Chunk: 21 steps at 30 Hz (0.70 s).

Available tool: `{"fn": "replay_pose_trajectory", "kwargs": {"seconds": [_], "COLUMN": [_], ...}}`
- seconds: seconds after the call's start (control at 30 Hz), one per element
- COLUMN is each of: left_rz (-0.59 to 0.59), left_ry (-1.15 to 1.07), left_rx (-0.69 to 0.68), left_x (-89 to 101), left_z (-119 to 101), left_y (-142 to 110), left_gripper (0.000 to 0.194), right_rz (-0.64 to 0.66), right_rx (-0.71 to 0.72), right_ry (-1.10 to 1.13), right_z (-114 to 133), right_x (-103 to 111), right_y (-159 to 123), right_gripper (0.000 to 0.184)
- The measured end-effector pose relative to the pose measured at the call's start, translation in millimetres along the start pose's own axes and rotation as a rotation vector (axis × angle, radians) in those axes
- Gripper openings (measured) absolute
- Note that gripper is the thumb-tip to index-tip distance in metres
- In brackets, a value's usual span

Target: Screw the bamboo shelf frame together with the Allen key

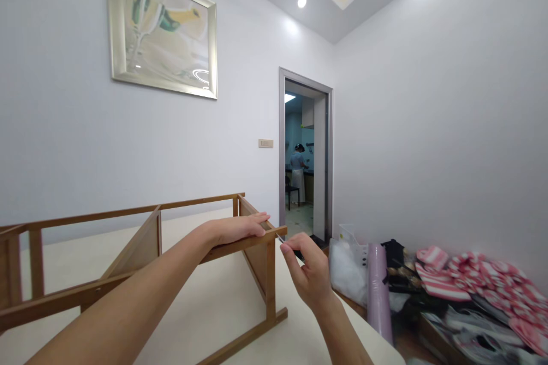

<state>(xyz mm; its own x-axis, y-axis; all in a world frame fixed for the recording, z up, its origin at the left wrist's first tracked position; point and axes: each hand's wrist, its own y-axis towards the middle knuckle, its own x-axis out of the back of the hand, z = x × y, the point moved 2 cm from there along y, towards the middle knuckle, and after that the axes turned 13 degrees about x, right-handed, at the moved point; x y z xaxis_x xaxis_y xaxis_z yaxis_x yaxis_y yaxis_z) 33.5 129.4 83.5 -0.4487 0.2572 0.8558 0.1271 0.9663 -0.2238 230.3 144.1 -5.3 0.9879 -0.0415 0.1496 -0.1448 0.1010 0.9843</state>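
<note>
A brown wooden shelf frame (270,279) lies on its side across a cream table (214,291). My left hand (240,230) lies over its upper rail near the right corner, the fingers gripping the wood. Just right of that corner, my right hand (309,271) is closed around what looks like a screwdriver (281,238). Its thin metal shaft points at the rail's end by the corner joint. Most of the dark handle is hidden in my fist. Whether the tip sits in a screw I cannot tell.
A panel (137,242) divides the frame. Right of the table stand a lilac roll (379,293) and a clear plastic bag (347,268), beside a heap of pink-and-white striped cloth (479,276). Through a doorway (282,142), a person (298,174) stands at a counter.
</note>
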Motion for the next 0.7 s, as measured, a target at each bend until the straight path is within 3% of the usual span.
{"fn": "replay_pose_trajectory", "kwargs": {"seconds": [0.13, 0.27, 0.37, 0.53, 0.7], "left_rz": [-0.002, -0.002, 0.000, 0.000, -0.003], "left_ry": [0.002, -0.005, -0.014, -0.013, -0.007], "left_rx": [-0.006, -0.001, 0.006, 0.008, -0.003], "left_x": [0.5, 0.4, 0.4, 0.2, -0.2], "left_z": [1, 1, 2, 3, 2], "left_y": [1, 2, 2, 3, 3], "left_gripper": [0.081, 0.081, 0.081, 0.081, 0.080], "right_rz": [-0.072, -0.162, -0.194, -0.124, -0.031], "right_rx": [-0.125, -0.326, -0.395, -0.340, -0.076], "right_ry": [0.005, 0.200, 0.378, 0.426, 0.157], "right_z": [2, -4, -8, -10, -13], "right_x": [-11, -18, -18, -12, 0], "right_y": [-6, -9, -9, -11, -13], "right_gripper": [0.018, 0.020, 0.023, 0.018, 0.013]}}
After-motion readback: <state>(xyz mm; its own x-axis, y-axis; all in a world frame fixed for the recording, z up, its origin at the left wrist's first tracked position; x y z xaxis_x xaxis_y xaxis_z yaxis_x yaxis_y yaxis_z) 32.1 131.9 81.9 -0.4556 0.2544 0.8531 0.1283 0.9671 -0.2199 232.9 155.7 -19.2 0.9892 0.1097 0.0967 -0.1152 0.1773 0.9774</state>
